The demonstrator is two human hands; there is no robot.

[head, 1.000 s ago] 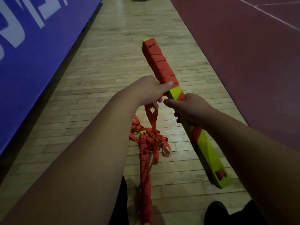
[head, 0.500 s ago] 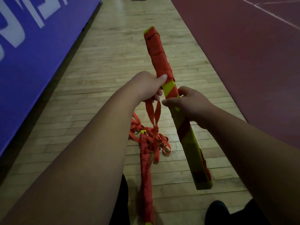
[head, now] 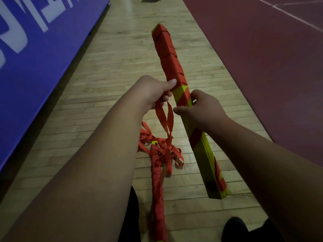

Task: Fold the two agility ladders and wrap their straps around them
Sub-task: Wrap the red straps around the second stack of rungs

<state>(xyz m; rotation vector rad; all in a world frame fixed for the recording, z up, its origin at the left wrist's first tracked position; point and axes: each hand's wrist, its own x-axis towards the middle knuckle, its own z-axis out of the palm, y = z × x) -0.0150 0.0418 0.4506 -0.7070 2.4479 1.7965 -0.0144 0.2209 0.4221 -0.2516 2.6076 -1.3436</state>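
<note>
From my remote seat I see both hands raised over the wooden floor (head: 108,81), holding the first ladder (head: 172,67) between them. It is a stack of yellow rungs folded into one long bar, tilted so that its far end points up and away and its near end hangs low on the right, above the floor. The far half is tightly bound in orange strap; the near half carries only a few slanted bands.

The left hand (head: 153,92) has its grip closed. The thumb presses on the edge of the bound part, and the curled fingers hold a loop of strap (head: 165,117), which drops to a knot and then into a loose tangle on the floor.

The right hand (head: 202,109) grips the yellow bar just below the last band, fingers curled round it and thumb on the near side.

The second ladder (head: 157,182) lies on the floor between my forearms, wrapped in orange, its far end in the tangle. A blue wall pad (head: 38,55) runs along the left, a dark red court surface (head: 262,58) along the right, and a dark shoe (head: 234,227) shows at the bottom.
</note>
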